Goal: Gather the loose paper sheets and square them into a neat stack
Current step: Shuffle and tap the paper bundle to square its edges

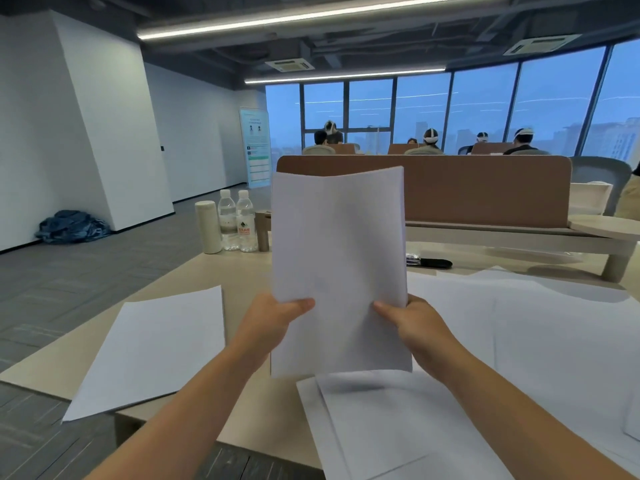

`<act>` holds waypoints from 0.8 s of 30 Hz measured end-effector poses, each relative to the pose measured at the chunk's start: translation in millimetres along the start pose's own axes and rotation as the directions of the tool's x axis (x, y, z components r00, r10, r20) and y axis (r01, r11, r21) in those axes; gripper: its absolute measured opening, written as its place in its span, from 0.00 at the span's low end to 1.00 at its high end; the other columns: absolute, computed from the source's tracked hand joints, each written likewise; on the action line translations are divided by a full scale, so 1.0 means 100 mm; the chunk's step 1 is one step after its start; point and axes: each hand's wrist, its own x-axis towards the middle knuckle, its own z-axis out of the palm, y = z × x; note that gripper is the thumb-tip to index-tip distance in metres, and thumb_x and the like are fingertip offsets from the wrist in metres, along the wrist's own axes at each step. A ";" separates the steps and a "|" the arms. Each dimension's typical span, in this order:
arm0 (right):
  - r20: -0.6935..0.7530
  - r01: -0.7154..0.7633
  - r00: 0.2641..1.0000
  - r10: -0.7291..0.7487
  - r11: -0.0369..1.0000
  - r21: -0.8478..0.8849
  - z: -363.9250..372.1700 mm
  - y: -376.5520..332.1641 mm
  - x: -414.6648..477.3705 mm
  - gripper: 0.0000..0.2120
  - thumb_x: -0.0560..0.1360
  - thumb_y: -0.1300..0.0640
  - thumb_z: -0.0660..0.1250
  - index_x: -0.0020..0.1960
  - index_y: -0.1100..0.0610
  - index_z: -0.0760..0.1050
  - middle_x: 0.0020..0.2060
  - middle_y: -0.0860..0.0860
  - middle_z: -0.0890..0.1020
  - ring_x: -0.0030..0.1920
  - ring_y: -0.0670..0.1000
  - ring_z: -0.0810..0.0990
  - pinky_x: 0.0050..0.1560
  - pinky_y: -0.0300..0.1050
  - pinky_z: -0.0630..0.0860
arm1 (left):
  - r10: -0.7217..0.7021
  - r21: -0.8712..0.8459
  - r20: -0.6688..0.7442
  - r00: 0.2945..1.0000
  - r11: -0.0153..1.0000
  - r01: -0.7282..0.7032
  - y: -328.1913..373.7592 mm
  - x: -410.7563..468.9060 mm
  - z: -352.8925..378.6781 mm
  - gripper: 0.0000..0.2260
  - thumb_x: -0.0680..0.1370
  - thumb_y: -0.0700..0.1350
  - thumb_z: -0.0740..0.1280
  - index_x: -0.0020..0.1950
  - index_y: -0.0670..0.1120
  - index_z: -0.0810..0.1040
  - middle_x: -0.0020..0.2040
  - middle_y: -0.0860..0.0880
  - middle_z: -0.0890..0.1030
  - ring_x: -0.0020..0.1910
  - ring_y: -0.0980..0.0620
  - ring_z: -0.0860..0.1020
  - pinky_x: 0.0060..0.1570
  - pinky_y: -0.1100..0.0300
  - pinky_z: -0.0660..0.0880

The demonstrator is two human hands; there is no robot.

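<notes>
I hold a bundle of white paper sheets [337, 258] upright above the table. My left hand [273, 318] pinches its left edge, thumb on the front. My right hand [412, 322] pinches the right edge the same way. The bundle's lower edge hangs just above loose sheets [391, 420] lying on the desk in front of me. Another white sheet [156, 348] lies at the left, its near corner past the table's edge. More loose sheets [540, 327] spread over the right side of the table.
The beige table [207, 271] carries a white flask [207, 226], two water bottles [237, 220] and a brown cylinder [262, 230] at the back left. A black marker [434, 263] lies behind the sheets. A brown desk divider [485, 188] stands beyond; several people sit farther back.
</notes>
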 end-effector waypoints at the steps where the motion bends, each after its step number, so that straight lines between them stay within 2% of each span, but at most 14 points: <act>1: 0.016 0.016 1.000 -0.016 1.000 -0.001 0.03 -0.05 0.01 0.08 0.78 0.55 0.70 0.55 0.55 0.80 0.49 0.52 0.85 0.50 0.54 0.84 0.57 0.55 0.80 | -0.012 -0.019 -0.009 1.000 1.000 0.011 0.05 -0.02 -0.05 0.09 0.74 0.41 0.74 0.53 0.50 0.84 0.50 0.50 0.87 0.51 0.48 0.84 0.57 0.47 0.79; 5: 0.130 0.066 0.990 -0.062 0.997 -0.026 0.30 -0.16 -0.01 0.05 0.79 0.55 0.67 0.54 0.53 0.78 0.49 0.50 0.85 0.49 0.54 0.84 0.48 0.52 0.82 | -0.083 -0.156 -0.042 0.996 0.985 0.076 0.21 -0.15 -0.48 0.10 0.75 0.37 0.72 0.55 0.44 0.83 0.50 0.48 0.87 0.50 0.47 0.85 0.55 0.49 0.79; 8: 0.181 0.089 0.981 -0.076 0.994 -0.065 0.66 -0.14 -0.01 0.05 0.80 0.58 0.65 0.53 0.53 0.79 0.49 0.51 0.86 0.49 0.55 0.85 0.53 0.55 0.82 | -0.158 -0.193 -0.083 0.984 0.971 0.140 0.21 -0.24 -0.87 0.11 0.75 0.37 0.70 0.57 0.43 0.82 0.51 0.45 0.86 0.50 0.43 0.85 0.54 0.48 0.79; 10: 0.185 0.078 0.981 -0.062 0.994 -0.078 0.95 -0.11 0.00 0.05 0.81 0.58 0.63 0.53 0.54 0.78 0.50 0.51 0.85 0.48 0.53 0.85 0.51 0.52 0.82 | -0.201 -0.186 -0.180 0.963 0.968 0.167 0.17 -0.28 -1.12 0.09 0.77 0.38 0.68 0.57 0.43 0.81 0.50 0.45 0.86 0.47 0.44 0.85 0.48 0.50 0.80; 12: 0.183 0.075 0.981 -0.060 0.994 -0.076 1.24 -0.13 0.00 0.06 0.81 0.60 0.63 0.51 0.53 0.79 0.48 0.50 0.85 0.47 0.53 0.85 0.51 0.52 0.82 | -0.249 -0.158 -0.259 0.933 0.964 0.214 0.11 -0.31 -1.35 0.08 0.78 0.38 0.65 0.56 0.42 0.80 0.51 0.43 0.85 0.49 0.41 0.83 0.48 0.48 0.80; 15: 0.203 0.062 0.979 -0.033 0.988 -0.140 1.63 -0.11 0.04 0.07 0.80 0.59 0.64 0.46 0.52 0.79 0.47 0.49 0.85 0.47 0.54 0.84 0.56 0.56 0.81 | -0.304 -0.110 -0.309 0.901 0.953 0.284 -0.01 -0.38 -1.70 0.10 0.77 0.34 0.62 0.55 0.39 0.79 0.56 0.39 0.82 0.54 0.37 0.80 0.48 0.48 0.78; 18: 0.225 0.029 0.974 0.004 0.990 -0.140 1.95 -0.09 0.05 0.09 0.79 0.60 0.63 0.42 0.50 0.77 0.46 0.49 0.84 0.47 0.54 0.83 0.57 0.57 0.80 | -0.307 -0.038 -0.321 0.896 0.950 0.311 -0.11 -0.46 -1.95 0.15 0.76 0.31 0.59 0.60 0.39 0.77 0.58 0.41 0.81 0.57 0.38 0.79 0.49 0.49 0.79; 20: 0.233 0.071 0.972 -0.024 0.978 -0.194 2.15 -0.08 0.04 0.08 0.78 0.59 0.63 0.45 0.50 0.79 0.46 0.49 0.84 0.45 0.52 0.82 0.49 0.50 0.81 | -0.306 -0.001 -0.350 0.885 0.945 0.326 -0.17 -0.51 -2.10 0.17 0.75 0.29 0.58 0.61 0.40 0.76 0.58 0.41 0.81 0.58 0.37 0.79 0.53 0.46 0.77; 22: 0.239 0.104 0.970 -0.044 0.964 -0.245 2.32 -0.09 0.00 0.08 0.78 0.61 0.60 0.50 0.52 0.77 0.46 0.50 0.82 0.41 0.47 0.79 0.36 0.40 0.73 | -0.300 0.045 -0.379 0.875 0.939 0.341 -0.22 -0.53 -2.22 0.18 0.73 0.30 0.58 0.60 0.40 0.76 0.57 0.40 0.81 0.57 0.36 0.79 0.56 0.43 0.76; 24: 0.245 0.106 0.969 -0.041 0.960 -0.261 2.46 -0.03 0.01 0.08 0.77 0.62 0.60 0.52 0.56 0.76 0.48 0.52 0.82 0.41 0.47 0.79 0.33 0.40 0.70 | -0.284 0.118 -0.391 0.876 0.928 0.353 -0.27 -0.54 -2.31 0.21 0.66 0.34 0.59 0.58 0.41 0.78 0.56 0.40 0.81 0.56 0.37 0.79 0.58 0.40 0.76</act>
